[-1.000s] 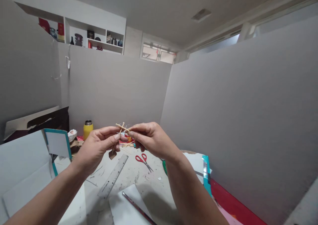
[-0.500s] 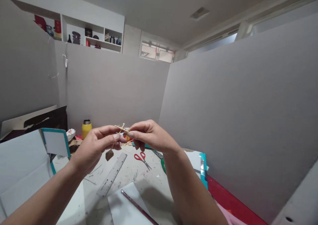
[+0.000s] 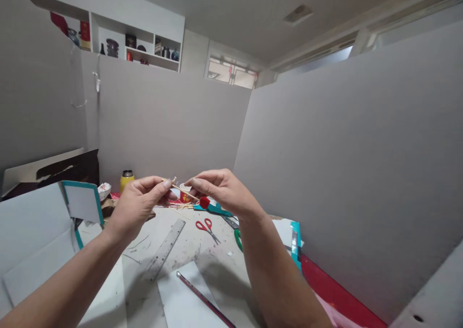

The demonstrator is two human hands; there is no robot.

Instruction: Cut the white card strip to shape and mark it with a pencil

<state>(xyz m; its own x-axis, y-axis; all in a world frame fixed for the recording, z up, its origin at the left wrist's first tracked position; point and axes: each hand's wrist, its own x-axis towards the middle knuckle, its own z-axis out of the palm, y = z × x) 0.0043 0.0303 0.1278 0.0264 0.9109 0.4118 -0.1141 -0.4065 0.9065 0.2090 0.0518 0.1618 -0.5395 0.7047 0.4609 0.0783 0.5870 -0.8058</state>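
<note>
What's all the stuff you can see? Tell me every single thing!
Tabletop: one, off-white, below centre
Thin wooden sticks: several, tan, centre and table back
Small lump: one, red, on a stick's end
Patterned cup: one, red-yellow, table back
Dark-topped bottle: one, yellow, back left
Small scissors: one, red-handled, mid-table
Larger scissors: one, green-handled, right
Flat ruler: one, greyish, left of centre
Paper sheet: one, white, table front
Slim rod: one, dark red, on paper
Teal-edged boards: at least two, white, both sides
Tall partitions: three, grey, around
Ornament shelves: one set, white, upper left
Left hand: one, bare, holding a stick
Right hand: one, bare, right of centre
</note>
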